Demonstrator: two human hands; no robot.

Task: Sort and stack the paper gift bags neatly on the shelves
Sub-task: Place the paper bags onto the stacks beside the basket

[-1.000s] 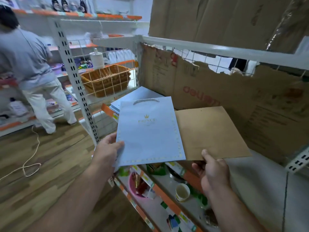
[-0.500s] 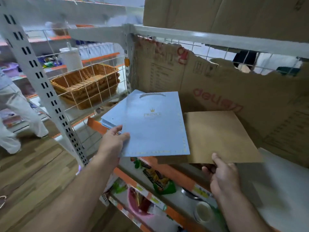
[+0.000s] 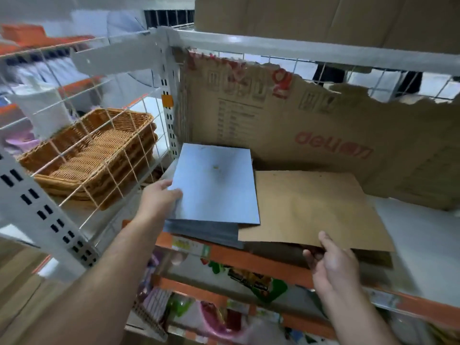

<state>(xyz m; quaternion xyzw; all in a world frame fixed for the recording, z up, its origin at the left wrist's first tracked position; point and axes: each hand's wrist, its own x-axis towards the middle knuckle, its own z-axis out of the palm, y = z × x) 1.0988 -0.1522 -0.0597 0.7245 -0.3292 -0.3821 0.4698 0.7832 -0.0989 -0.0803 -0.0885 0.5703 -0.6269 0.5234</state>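
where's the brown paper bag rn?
Head view, center-right: the brown paper bag lies over the shelf, right of the blue bag stack, its near edge pinched by the right hand.

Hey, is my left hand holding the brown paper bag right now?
No, the left hand grips the blue bag at its left edge; the right hand pinches the brown bag.

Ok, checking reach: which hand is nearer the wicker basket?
Left: the left hand grips blue gift bags beside the wicker basket; right hand holds the brown bag, farther right.
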